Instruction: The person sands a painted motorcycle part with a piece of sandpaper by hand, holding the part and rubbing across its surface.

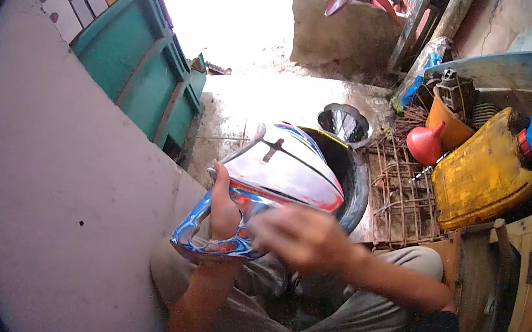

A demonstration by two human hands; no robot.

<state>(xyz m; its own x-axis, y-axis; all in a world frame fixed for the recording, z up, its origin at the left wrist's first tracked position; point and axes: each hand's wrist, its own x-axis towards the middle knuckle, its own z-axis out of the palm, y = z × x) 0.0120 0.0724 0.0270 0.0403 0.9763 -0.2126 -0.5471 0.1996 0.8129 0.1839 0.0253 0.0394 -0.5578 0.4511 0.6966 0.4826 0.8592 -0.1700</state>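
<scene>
A glossy painted shell [292, 169], white on top with a dark cross-shaped mark and red and blue edging, is tilted over a black tub [357, 198]. Its near end is an open frame [194, 227] in swirled blue, white and red; the exact kind of part is unclear. My left hand [226, 214] grips this frame from below, thumb up along the shell's left edge. Smeared by motion, my right hand [300, 238] is curled against the near right side of the shell. Whatever lies under its fingers is hidden.
At right are a yellow jerrycan [483, 174], a red funnel [425, 143], an orange container [448, 123] and a rusty wire rack [404, 191]. A dark scalloped bowl [345, 124] stands beyond the tub. A pale panel [75, 188] and green cabinet [138, 62] flank my left.
</scene>
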